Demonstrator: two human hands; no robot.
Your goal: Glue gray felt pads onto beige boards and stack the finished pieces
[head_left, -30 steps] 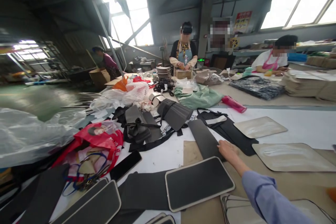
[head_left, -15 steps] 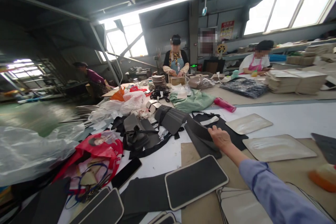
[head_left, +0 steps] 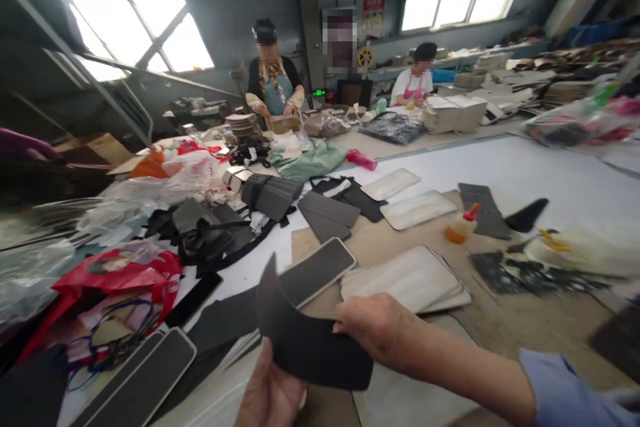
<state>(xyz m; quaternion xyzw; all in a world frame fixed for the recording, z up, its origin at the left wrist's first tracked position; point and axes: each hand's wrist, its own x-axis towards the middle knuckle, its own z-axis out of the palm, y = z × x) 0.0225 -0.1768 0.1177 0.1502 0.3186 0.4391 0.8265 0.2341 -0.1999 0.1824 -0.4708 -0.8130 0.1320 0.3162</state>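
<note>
Above the near edge of the table, a curved dark flexible sheet (head_left: 313, 350) is held between both my hands. My right hand (head_left: 375, 327) pinches its upper right edge, fingers closed. At its lower left, my left hand (head_left: 273, 390) has the thumb against the sheet; its other fingers are mostly hidden. Behind the sheet lies a dark panel with a pale border (head_left: 320, 270). Pale glossy panels (head_left: 400, 277) are stacked just beyond my right hand. Two more dark sheets (head_left: 327, 213) lie overlapped farther back. A pale panel (head_left: 215, 390) is beside my left hand.
A glue bottle with a red tip (head_left: 463, 223) stands at right, near a smeared dark board (head_left: 500, 270). To the left are a red bag (head_left: 120, 280), a phone (head_left: 193, 300) and dark bordered panels (head_left: 145, 380). Two co-workers (head_left: 275, 87) sit or stand across the table.
My right hand has brought the dark sheet from the pile back toward me. My left hand has come into view at the sheet. The view has turned right.
</note>
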